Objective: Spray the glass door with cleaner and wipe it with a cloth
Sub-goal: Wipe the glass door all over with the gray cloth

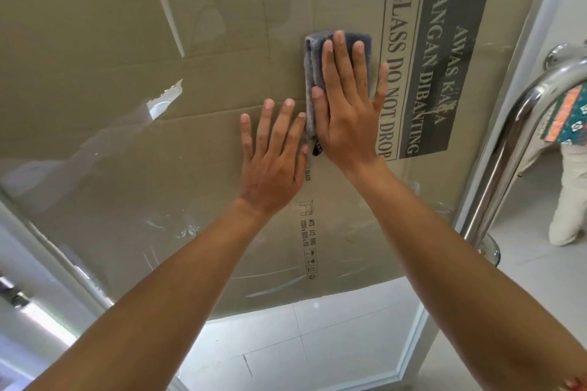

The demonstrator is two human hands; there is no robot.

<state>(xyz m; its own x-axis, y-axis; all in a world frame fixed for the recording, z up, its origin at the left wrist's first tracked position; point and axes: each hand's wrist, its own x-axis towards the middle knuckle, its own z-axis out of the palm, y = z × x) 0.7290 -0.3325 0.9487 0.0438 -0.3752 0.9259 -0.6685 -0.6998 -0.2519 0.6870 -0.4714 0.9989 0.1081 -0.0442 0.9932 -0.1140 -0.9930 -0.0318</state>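
The glass door (317,343) stands directly in front of both hands, with printed cardboard (95,25) behind the pane. The right hand (346,111) lies flat, fingers straight and spread, pressing a folded grey cloth (313,51) against the glass. The left hand (273,159), just beside and below it, rests flat on the pane, grasping nothing. A chrome door handle (514,149) curves right of the right hand.

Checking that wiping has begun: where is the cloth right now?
In the head view, the grey cloth lies flat on the glass door under the right hand, just right of the left hand.
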